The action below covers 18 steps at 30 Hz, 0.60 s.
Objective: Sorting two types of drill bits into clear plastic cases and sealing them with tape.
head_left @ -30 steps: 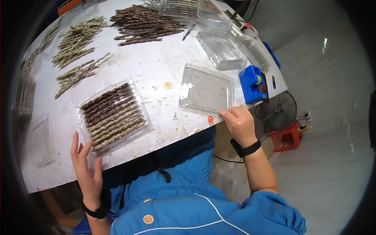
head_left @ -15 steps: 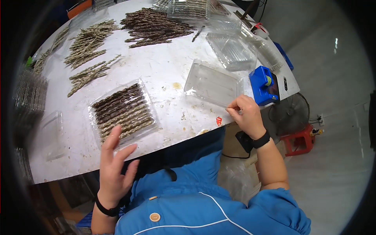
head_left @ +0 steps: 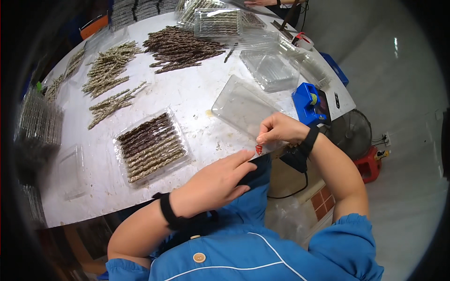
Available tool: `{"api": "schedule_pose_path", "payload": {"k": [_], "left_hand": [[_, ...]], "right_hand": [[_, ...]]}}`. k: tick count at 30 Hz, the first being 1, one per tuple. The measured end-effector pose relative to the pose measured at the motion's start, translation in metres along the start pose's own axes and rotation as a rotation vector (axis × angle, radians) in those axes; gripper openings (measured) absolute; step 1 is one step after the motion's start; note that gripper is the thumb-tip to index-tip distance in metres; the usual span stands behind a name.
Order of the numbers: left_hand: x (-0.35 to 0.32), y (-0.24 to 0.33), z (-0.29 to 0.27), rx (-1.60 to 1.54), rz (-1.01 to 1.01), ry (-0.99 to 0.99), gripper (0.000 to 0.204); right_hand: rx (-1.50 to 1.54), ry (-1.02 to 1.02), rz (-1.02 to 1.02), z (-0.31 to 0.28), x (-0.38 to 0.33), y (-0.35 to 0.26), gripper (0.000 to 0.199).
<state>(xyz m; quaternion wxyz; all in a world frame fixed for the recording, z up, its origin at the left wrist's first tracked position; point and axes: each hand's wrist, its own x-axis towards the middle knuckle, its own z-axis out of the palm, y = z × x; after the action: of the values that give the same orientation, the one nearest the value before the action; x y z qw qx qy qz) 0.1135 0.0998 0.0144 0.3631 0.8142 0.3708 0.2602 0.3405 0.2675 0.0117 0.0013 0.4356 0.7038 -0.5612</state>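
Note:
Thumb and fingers of my right hand (head_left: 281,129) are pinched on the upper end of a small red sticker (head_left: 258,149) at the table's near edge. My left hand (head_left: 218,180) is open, palm down, its outstretched fingertips close beside the sticker. Just beyond my right hand, a clear plastic lid (head_left: 241,103) lies on the table, its near right part hidden by that hand. To the left of it, a clear tray (head_left: 183,140) holds a row of twisted sticks (head_left: 150,147), dark brown at the far side and pale at the near side.
Farther back lie a dark stick pile (head_left: 183,47) and pale stick piles (head_left: 110,65). Clear boxes (head_left: 269,70) and a blue tape dispenser (head_left: 307,105) stand at the right. Stacked clear trays (head_left: 40,117) rise at the left edge. Another person's hand (head_left: 260,2) shows at the far side.
My left hand has swung right, from near the filled tray to beside the sticker. My right hand has shifted left and nearer, from the lid's corner to the sticker; the lid has turned slightly.

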Motion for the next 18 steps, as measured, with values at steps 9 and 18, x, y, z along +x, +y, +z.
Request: {"api": "schedule_pose_path", "payload": {"k": [9, 18], "left_hand": [[0.026, -0.037, 0.04, 0.729, 0.157, 0.09, 0.055], [0.031, -0.042, 0.049, 0.589, 0.057, 0.189, 0.055]], "right_hand": [[-0.003, -0.138, -0.013, -0.001, 0.007, 0.005, 0.013], [-0.716, 0.342, -0.636, 0.011, -0.037, -0.018, 0.014]]}}
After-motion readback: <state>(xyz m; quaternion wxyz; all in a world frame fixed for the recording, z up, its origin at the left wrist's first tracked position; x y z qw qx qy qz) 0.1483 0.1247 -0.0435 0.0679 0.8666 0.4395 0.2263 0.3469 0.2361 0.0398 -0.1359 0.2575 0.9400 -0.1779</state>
